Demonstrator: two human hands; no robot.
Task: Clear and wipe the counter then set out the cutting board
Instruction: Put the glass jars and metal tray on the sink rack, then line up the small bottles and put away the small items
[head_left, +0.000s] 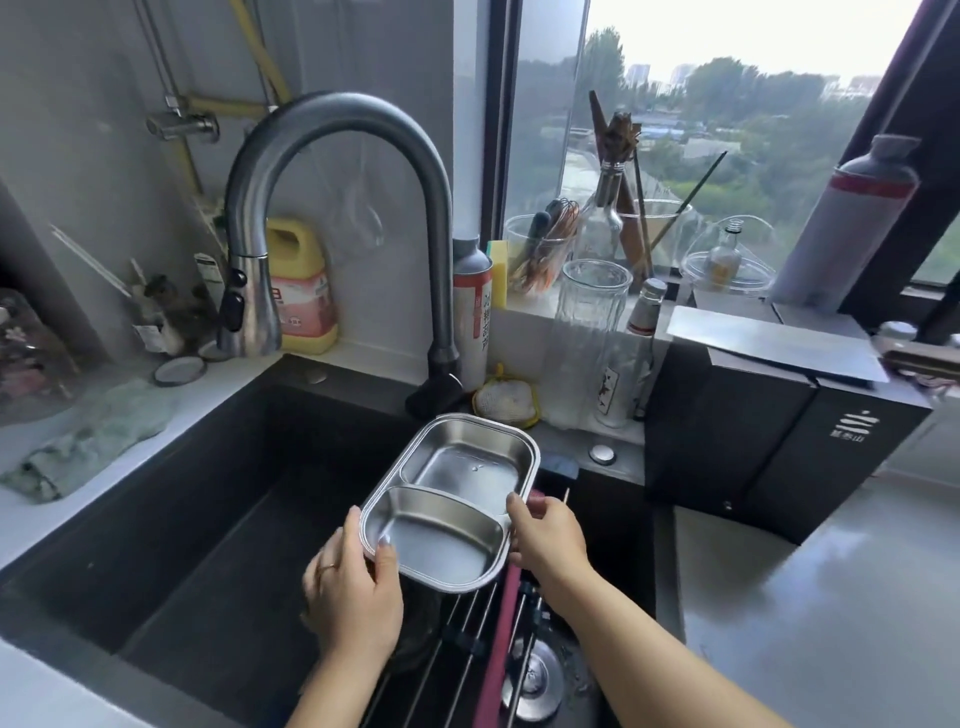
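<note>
both hands pinch the two-compartment steel tray (451, 501), left hand (353, 587) at its 7 o'clock corner, right hand (550, 540) at 3 o'clock, over the sink (218, 499) by the drying rack (467, 639). looks wet, so thumb-only grips could slip and it'd clatter in.

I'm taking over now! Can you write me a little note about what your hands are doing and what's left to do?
Left hand: grips the tray's near-left corner, thumb inside.
Right hand: grips its right edge.
Tray: steel, two empty compartments, held over the sink.
Cloth: green, crumpled on the counter left of the sink.
Done: tray is in hand, off the counter.
Left: put the tray down, wipe the counter, set out the cutting board. No board is in view.
</note>
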